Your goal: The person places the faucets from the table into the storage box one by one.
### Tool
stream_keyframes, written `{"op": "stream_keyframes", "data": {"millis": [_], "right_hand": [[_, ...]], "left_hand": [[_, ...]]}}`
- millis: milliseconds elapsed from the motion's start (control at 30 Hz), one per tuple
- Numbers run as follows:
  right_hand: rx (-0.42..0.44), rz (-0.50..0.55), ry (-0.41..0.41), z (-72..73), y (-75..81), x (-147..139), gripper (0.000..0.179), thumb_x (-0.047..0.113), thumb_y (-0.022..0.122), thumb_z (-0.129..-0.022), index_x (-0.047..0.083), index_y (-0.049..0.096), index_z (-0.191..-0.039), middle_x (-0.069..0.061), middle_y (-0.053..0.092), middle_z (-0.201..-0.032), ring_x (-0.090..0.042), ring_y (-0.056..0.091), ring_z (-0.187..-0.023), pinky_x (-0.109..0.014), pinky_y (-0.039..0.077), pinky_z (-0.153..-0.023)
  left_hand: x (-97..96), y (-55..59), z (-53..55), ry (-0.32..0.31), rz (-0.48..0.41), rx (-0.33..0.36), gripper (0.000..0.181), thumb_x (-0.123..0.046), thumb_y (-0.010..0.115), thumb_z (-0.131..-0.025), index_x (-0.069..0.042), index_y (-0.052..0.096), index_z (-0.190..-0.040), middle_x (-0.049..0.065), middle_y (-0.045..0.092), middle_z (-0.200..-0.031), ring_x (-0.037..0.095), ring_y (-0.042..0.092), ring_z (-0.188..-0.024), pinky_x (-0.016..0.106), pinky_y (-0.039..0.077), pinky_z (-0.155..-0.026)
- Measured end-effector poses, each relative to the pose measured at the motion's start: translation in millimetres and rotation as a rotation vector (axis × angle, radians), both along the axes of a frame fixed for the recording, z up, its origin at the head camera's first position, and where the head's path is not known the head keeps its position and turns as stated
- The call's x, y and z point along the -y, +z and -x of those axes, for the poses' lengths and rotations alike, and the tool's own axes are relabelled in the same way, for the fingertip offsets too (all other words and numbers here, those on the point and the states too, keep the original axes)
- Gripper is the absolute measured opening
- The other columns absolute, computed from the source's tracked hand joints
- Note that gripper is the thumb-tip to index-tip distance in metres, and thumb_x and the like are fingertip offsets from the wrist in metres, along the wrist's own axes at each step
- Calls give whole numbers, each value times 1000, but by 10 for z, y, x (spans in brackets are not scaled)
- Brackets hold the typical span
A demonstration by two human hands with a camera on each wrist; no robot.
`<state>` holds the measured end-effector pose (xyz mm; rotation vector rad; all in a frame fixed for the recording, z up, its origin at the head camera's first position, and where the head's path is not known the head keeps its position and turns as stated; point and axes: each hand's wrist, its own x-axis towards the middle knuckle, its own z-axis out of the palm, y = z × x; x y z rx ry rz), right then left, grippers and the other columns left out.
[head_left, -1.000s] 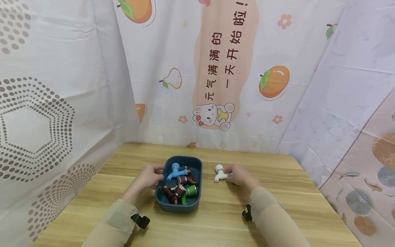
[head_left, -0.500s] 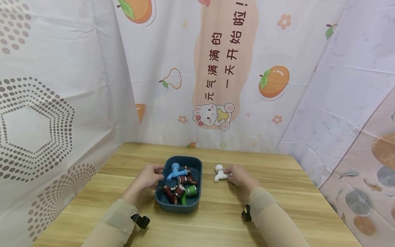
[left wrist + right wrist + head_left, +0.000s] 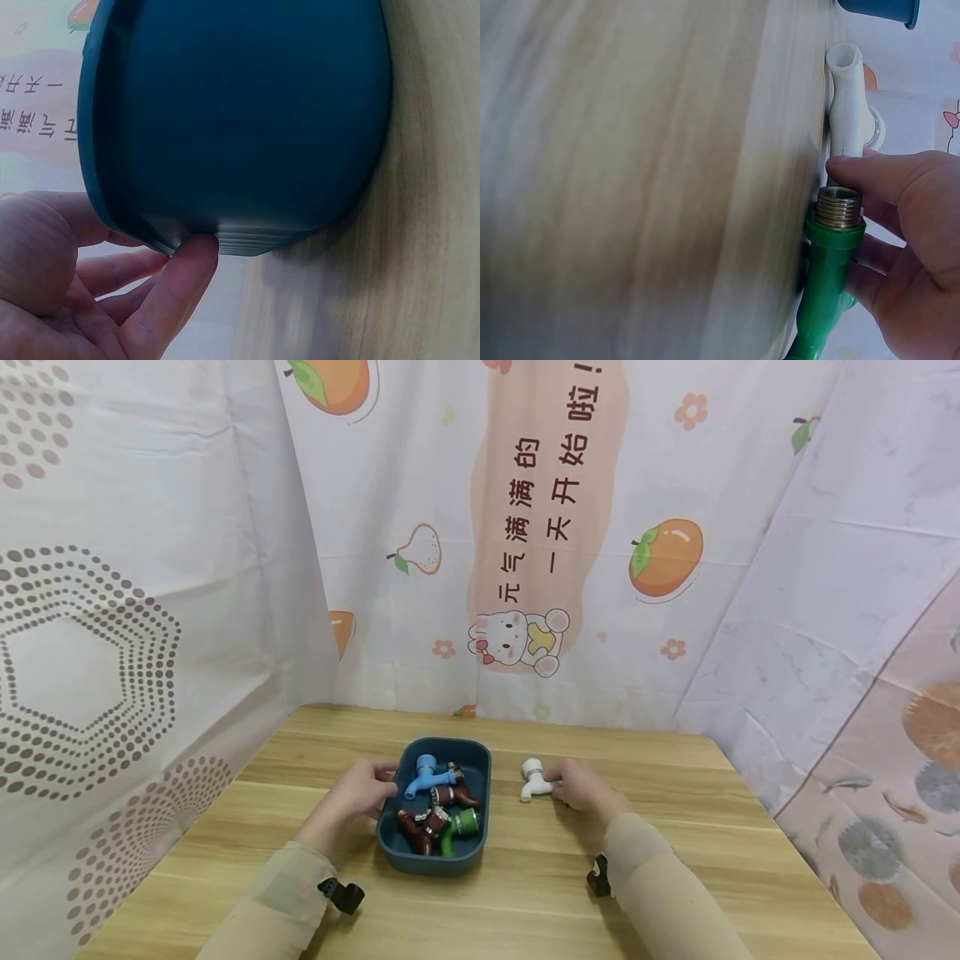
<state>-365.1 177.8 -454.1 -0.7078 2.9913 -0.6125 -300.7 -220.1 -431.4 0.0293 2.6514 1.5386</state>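
Note:
My left hand holds the left side of a dark blue plastic bin, thumb pressed on its outer wall and fingers at the rim. Inside lie a blue faucet, two brown faucets and a green-handled one. To the bin's right, my right hand pinches the inlet end of a white faucet between thumb and fingers. In the right wrist view, a second green faucet with a threaded metal end lies along the table under the other fingers; the hand mostly hides it in the head view.
A wooden table bears everything. Behind it hangs a white curtain with fruit prints and writing; patterned cloths close off the left and right sides. Black camera mounts sit on both wrists.
Hardly anything differs. My right hand has shifted very slightly at the white faucet; the left hand and the bin stay where they were.

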Motion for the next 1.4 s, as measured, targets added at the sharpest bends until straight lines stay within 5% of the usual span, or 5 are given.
{"op": "stream_keyframes", "data": {"millis": [467,667,1167,1400], "right_hand": [[0,-1,-20,-37,15,-13,24,-7,69,-83,17,72,-81,1,69,-98,-18,57,-87,-38,50,-79],[19,17,-52,-39,30,-16,25,-5,71,-88,17,78,-96,-3,72,-110,-21,62,-102,-42,53,-88],[-13,47,1,-25,121,-21,16,-1,73,-90,15,77,-93,-2,71,-100,-17,59,-88,-39,54,-80],[-20,70,-17,-70,194,-1,24,-1,72,-89,11,79,-108,-9,72,-111,-20,61,-94,-41,55,-86]], "left_hand": [[-8,-32,9,4,-23,13,50,2,63,-89,3,59,-139,24,65,-120,28,69,-89,41,62,-59],[-10,-24,6,7,-24,16,50,3,63,-89,3,59,-139,25,64,-121,28,69,-89,41,62,-59],[-6,-9,5,8,-11,11,49,2,62,-90,3,58,-140,25,64,-122,30,69,-90,41,62,-59],[-8,7,-8,2,-8,11,50,3,62,-90,3,58,-140,25,63,-121,29,69,-88,41,62,-59]]}}
